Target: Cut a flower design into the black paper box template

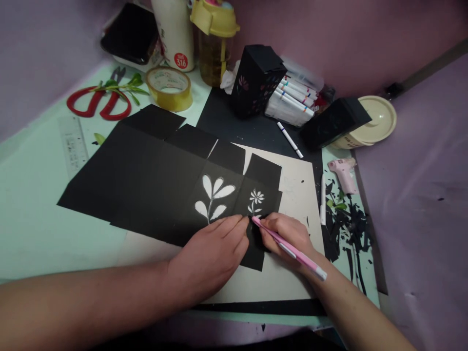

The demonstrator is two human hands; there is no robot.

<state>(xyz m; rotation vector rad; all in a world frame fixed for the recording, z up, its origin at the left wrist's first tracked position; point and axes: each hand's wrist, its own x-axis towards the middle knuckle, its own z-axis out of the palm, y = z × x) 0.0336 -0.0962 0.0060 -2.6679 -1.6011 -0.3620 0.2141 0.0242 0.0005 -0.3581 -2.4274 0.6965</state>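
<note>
2 black boxes [256,78], markers [292,100] and scissors [97,102] ring the paper [146,180].

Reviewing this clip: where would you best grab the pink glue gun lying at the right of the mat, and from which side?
Take the pink glue gun by its handle, the wider part slanting down toward the black paper scraps. Come from above and the right, where the table edge is open; the white pen and mat crowd its left. Its nozzle seems to point up-left, so a handle grip probably keeps fingers off the tip.
</note>
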